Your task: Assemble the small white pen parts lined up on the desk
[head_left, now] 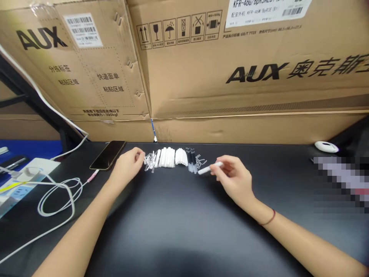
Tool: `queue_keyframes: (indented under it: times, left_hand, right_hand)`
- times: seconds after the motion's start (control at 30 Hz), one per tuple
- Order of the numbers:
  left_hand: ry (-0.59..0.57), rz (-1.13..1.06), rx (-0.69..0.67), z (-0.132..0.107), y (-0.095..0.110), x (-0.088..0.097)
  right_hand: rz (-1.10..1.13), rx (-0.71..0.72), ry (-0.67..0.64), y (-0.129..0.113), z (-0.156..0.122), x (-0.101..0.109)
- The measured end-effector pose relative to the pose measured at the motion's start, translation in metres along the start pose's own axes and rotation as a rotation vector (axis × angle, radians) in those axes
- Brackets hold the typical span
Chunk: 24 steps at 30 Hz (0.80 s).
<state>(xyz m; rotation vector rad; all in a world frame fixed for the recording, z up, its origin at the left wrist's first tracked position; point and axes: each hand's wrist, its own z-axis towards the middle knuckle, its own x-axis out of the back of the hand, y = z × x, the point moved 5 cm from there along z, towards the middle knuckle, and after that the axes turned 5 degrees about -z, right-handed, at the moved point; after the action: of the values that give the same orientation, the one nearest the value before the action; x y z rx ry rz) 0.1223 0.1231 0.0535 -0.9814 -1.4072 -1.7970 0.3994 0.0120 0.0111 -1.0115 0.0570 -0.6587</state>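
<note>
In the head view, a white tube (204, 169) is pinched at one end between the thumb and fingers of the right hand (233, 177), over the worktop (184, 215); its far end is left free, apparently for easy aiming. The left hand (128, 163) is placed by the clear pieces (150, 161), fingertips curled together; whether one is clamped there cannot be told. White tubes (167, 157), short tubes (181, 157) and black rods (191, 159) are grouped by kind between the hands, presumably for quick picking.
</note>
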Motion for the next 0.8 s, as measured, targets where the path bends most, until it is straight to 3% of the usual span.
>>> queue_keyframes:
  times: [0.07, 0.13, 0.2, 0.27, 0.37, 0.47, 0.6, 0.73, 0.8]
  left_hand:
    - [-0.046, -0.162, -0.031, -0.016, 0.020, -0.009]
    - [-0.313, -0.432, -0.026, -0.039, 0.043, -0.032]
    - [-0.615, -0.758, 0.020, -0.063, 0.063, -0.056]
    - [-0.733, -1.011, 0.084, -0.077, 0.074, -0.068]
    - [-0.740, -1.215, 0.169, -0.076, 0.071, -0.074]
    - [-0.804, -1.261, 0.178, -0.069, 0.063, -0.074]
    - [-0.839, -1.188, 0.085, -0.062, 0.057, -0.070]
    - [-0.727, -1.083, 0.021, -0.046, 0.047, -0.061]
    - [-0.518, -1.053, 0.022, -0.028, 0.032, -0.051]
  right_hand:
    - [-0.079, 0.281, -0.037, -0.030, -0.008, -0.003]
    - [-0.119, 0.518, -0.180, -0.058, -0.020, -0.014]
    - [-0.129, 0.613, -0.306, -0.073, -0.029, -0.024]
    - [-0.175, 0.693, -0.385, -0.080, -0.035, -0.032]
    - [-0.255, 0.776, -0.432, -0.079, -0.036, -0.040]
    - [-0.274, 0.667, -0.461, -0.073, -0.027, -0.043]
    - [-0.266, 0.543, -0.545, -0.076, -0.016, -0.051]
    - [-0.209, 0.463, -0.585, -0.081, 0.001, -0.061]
    - [-0.182, 0.394, -0.572, -0.076, 0.016, -0.069]
